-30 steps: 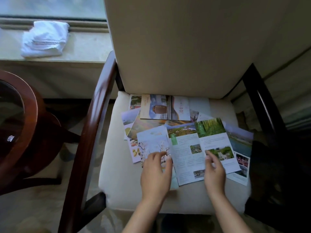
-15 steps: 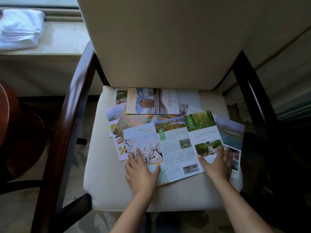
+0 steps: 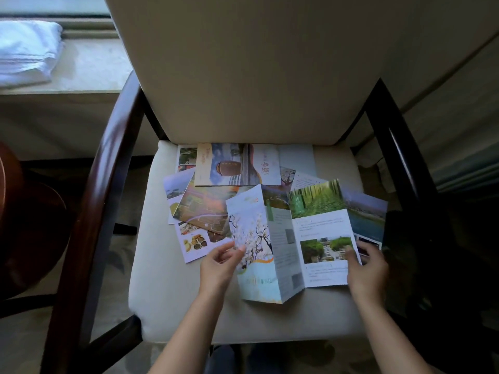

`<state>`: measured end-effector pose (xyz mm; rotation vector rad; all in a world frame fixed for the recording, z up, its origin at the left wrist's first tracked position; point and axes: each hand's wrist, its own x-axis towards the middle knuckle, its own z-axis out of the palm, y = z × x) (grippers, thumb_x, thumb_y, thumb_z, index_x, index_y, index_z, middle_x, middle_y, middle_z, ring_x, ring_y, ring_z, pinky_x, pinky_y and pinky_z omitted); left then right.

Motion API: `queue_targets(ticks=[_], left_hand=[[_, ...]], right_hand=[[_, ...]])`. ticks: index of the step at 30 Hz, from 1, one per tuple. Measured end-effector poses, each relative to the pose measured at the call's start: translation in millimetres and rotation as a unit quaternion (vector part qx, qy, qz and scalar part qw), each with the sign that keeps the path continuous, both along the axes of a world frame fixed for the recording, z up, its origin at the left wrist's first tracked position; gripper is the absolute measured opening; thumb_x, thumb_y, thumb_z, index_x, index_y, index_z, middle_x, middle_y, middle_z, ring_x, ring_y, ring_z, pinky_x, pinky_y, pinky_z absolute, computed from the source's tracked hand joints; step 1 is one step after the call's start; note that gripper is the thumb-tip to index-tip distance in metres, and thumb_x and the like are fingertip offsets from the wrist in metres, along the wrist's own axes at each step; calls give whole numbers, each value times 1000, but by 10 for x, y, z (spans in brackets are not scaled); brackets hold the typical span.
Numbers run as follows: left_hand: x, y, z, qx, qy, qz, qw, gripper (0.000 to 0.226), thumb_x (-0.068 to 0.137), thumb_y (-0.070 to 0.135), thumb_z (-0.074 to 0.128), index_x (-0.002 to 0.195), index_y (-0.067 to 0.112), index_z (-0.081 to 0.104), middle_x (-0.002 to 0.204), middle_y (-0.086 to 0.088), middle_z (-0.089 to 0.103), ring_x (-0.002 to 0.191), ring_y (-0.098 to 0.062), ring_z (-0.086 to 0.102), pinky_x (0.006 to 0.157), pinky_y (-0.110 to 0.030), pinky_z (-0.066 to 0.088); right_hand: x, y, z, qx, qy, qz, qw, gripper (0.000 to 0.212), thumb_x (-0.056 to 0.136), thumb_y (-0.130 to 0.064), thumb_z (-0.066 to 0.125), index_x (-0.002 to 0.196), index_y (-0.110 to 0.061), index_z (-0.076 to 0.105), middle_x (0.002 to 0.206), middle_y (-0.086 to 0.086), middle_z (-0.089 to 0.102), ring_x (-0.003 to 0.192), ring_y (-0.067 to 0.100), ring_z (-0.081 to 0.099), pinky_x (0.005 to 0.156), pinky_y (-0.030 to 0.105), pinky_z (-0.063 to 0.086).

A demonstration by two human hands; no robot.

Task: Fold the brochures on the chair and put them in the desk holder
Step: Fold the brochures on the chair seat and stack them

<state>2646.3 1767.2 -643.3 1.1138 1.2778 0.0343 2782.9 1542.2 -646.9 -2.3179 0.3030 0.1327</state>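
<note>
On the chair seat (image 3: 162, 265), the tri-fold brochure (image 3: 321, 230) lies atop the scattered brochures (image 3: 208, 209). The left hand (image 3: 220, 261) pinches its blossom panel, raised off the seat; the right hand (image 3: 367, 268) seems to grip the opposite edge, thumb on top.

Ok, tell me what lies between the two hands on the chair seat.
Head view: the half-open brochure spans that stretch. The left hand pinches its raised blossom panel, and the right hand touches its right edge.
</note>
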Motion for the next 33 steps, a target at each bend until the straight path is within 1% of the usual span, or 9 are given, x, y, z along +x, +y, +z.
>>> queue_targets(ticks=[2, 6, 9, 13, 18, 21, 24, 28, 33], left_hand=[[56, -28, 11, 8, -13, -47, 999, 46, 76, 19, 79, 117, 4, 64, 100, -8, 66, 91, -15, 62, 69, -10, 52], [203, -179, 87, 63, -35, -154, 985, 45, 82, 18, 73, 124, 11, 59, 124, -13, 58, 114, -21, 56, 103, -43, 46], [264, -398, 131, 140, -70, -258, 953, 60, 81, 23, 74, 135, 17, 50, 129, -3, 49, 116, -14, 50, 107, -39, 40], [289, -668, 89, 215, -90, -427, 873, 78, 79, 41, 70, 146, 28, 33, 148, 2, 33, 138, -14, 32, 115, -30, 29], [273, -782, 5, 187, -76, -506, 838, 85, 79, 43, 69, 149, 38, 21, 156, 2, 18, 143, -16, 21, 117, -28, 22], [305, -667, 65, 157, -88, -406, 896, 74, 84, 35, 68, 147, 31, 30, 146, 2, 35, 133, -13, 37, 113, -30, 33], [452, -413, 226, 51, -79, -211, 973, 53, 87, 24, 67, 135, 18, 45, 105, 4, 61, 84, -2, 60, 72, -18, 50], [587, 85, 327, -16, -99, -92, 991, 5, 87, 12, 67, 87, 10, 63, 52, 12, 63, 47, 4, 56, 47, -12, 45], [706, 446, 302, -122, -108, 52, 985, 7, 86, 10, 67, 85, 6, 62, 52, 4, 61, 46, -8, 59, 48, -18, 53]], right_hand=[[-32, 2, 31, 52, 20, 9, 998, 19, 87, 0, 62, 106, 2, 63, 108, 22, 68, 99, 35, 65, 74, 32, 54], [-144, 61, 155, 121, 44, 46, 991, 25, 88, -1, 62, 112, -4, 62, 106, 14, 69, 86, 22, 66, 61, 19, 51], [-218, 92, 296, 171, 80, 61, 980, 25, 87, -7, 64, 110, -17, 65, 98, -8, 68, 79, -7, 65, 63, 2, 48], [-262, 120, 458, 231, 158, 102, 955, 11, 83, -39, 60, 91, -37, 66, 85, -22, 74, 84, -11, 66, 68, 10, 52], [-179, 154, 438, 115, 121, 167, 972, 19, 91, -12, 60, 99, -28, 56, 75, -16, 64, 62, -15, 62, 48, 1, 42], [-77, 164, 441, 118, 133, 159, 971, 21, 93, -9, 56, 113, -16, 55, 92, 0, 66, 77, -3, 63, 56, 5, 46], [82, 247, 503, 183, 188, 173, 949, 24, 92, -5, 55, 113, -18, 56, 99, -1, 68, 81, -4, 67, 60, 8, 50], [472, 621, 633, 178, 241, 238, 924, 27, 92, -6, 57, 117, -16, 58, 96, 0, 68, 79, 5, 67, 62, 17, 52], [953, 1207, 688, 101, 132, 240, 957, 28, 83, -10, 68, 111, -13, 68, 86, -2, 63, 79, 12, 57, 69, 25, 45]])
